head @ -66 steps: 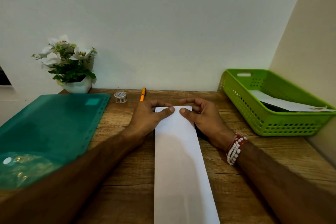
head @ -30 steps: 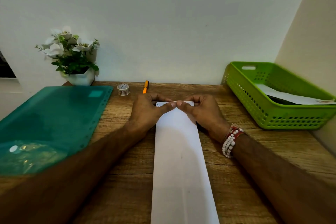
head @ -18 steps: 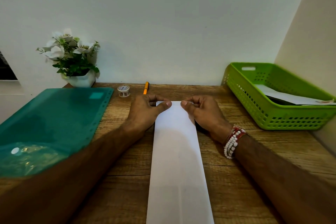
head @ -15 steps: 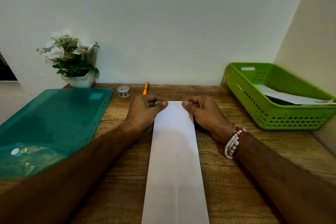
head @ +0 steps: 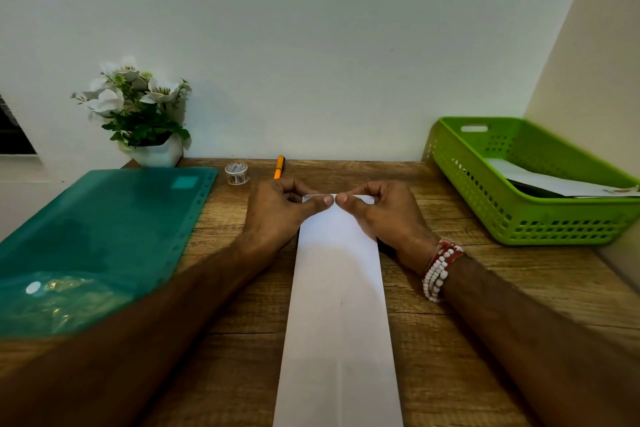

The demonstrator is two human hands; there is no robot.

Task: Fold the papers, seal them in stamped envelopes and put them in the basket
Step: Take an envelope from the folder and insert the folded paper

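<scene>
Abutting white wall [head: 311, 45] — wooden desk [head: 460, 367], paper [head: 339, 305]

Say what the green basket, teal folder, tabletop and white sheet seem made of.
Green perforated basket: moulded plastic, seemingly, slightly glossy, rows of slots. Teal translucent folder: thin shiny plastic; glare and punched edge holes. Brown tabletop: wood or wood-look laminate, matt, visible grain. White folded sheet: matt paper, thin, crisp edges.

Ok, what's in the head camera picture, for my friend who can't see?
The left hand and right hand pinch the far end of a long white paper on a wooden table. A green basket holding an envelope sits right, a teal folder left.
</scene>
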